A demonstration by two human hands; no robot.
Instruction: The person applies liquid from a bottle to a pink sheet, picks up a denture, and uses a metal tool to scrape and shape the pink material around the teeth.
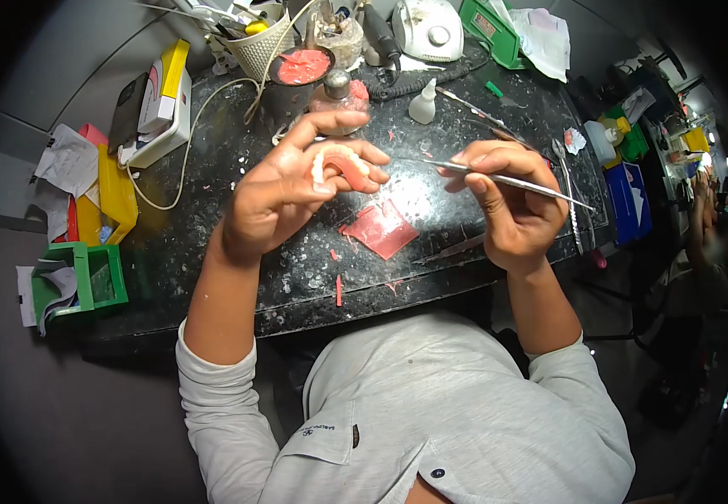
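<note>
My left hand (270, 195) holds a denture (350, 170) between the thumb and fingers, its pink arch and row of white teeth showing. In my right hand (517, 206) is a slim metal wax carver (523, 185), gripped like a pen. One end of it points left towards the denture, a short way apart from it. Below, a pink wax sheet (383, 229) lies on the black worktop (297, 273). A narrow strip of pink wax (339, 291) rests near the front edge.
At the back stand a burner (337, 88), a black dish of pink wax (301, 67), a white dropper bottle (423, 104) and a white control box (429, 30). Green (80, 281) and yellow bins (117, 195) are left. Metal tools (567, 181) lie right. Another person appears far right.
</note>
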